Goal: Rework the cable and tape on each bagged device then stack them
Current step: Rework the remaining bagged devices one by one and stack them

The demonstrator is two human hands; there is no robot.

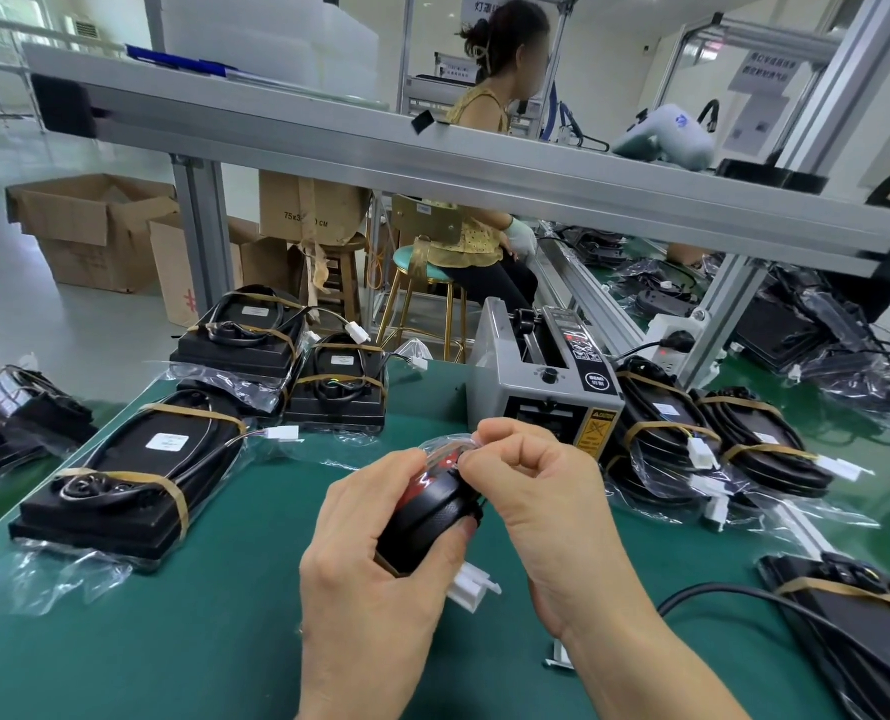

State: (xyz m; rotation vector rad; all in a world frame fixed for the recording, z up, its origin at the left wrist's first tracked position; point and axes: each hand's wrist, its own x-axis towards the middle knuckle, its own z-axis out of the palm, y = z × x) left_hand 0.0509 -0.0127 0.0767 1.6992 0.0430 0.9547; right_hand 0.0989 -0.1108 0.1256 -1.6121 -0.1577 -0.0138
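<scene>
Left hand (380,517) grips black device (427,517) above green bench (198,641). Right hand (531,491) pinches clear bag (448,444) at device top. White connector (471,584) below.

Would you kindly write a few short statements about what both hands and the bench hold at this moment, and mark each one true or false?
1. The left hand grips a black device held up off the green mat. True.
2. The right hand lies flat on the mat. False: it is raised, its fingers pinching the clear bag at the device's top.
3. The tape dispenser stands behind the hands. True.
4. The bagged devices to the left are bound with blue tape. False: their bands are brown.
5. A white connector shows below the held device. True.
</scene>
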